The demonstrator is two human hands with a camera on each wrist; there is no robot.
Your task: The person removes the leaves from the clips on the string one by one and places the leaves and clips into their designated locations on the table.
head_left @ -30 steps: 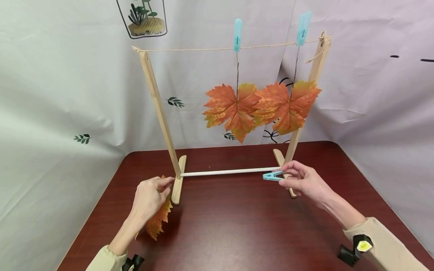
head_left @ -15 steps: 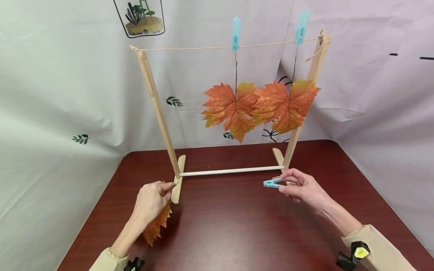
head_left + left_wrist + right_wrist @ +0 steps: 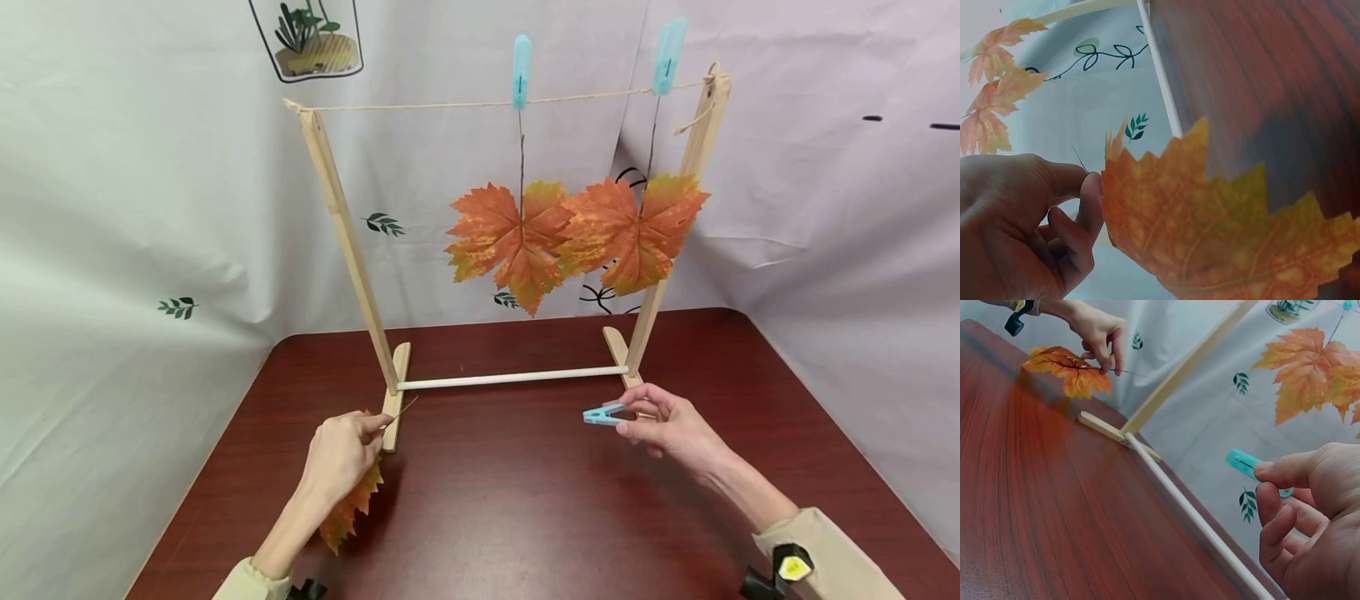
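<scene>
autumn leaf (image 3: 351,508), mottled orange with a jagged, pointed rim, hangs at the lower left of the head view. the left hand (image 3: 341,454) pinches it by its thin, wiry stem (image 3: 407,407) between thumb and index finger, a narrow, delicate grip; the stem's bare end sticks out past the fingertips. in the left wrist view the leaf fills the lower right, its branching veins visible and its edge fading to yellow-green.

right of centre in the head view, the right hand (image 3: 671,421) holds a light blue clothespin (image 3: 602,415) between thumb and fingers, its slim v shape narrowing toward the left.

across the middle stands a frame of pale, smooth wood: a leaning left upright (image 3: 348,242), a leaning right upright (image 3: 703,125), flat feet (image 3: 402,362) with rounded ends, and a round white rod (image 3: 517,379) low between them. rough twine (image 3: 420,107) spans the top. on it, at upper centre and upper right, two blue clips (image 3: 522,73) hold two similar leaves (image 3: 510,242) by their stems, the edges overlapping in view.

below spreads a glossy, red-brown table (image 3: 510,492) with streaky grain; behind hangs creased whitish cloth (image 3: 225,183) printed with green sprigs (image 3: 384,224).
</scene>
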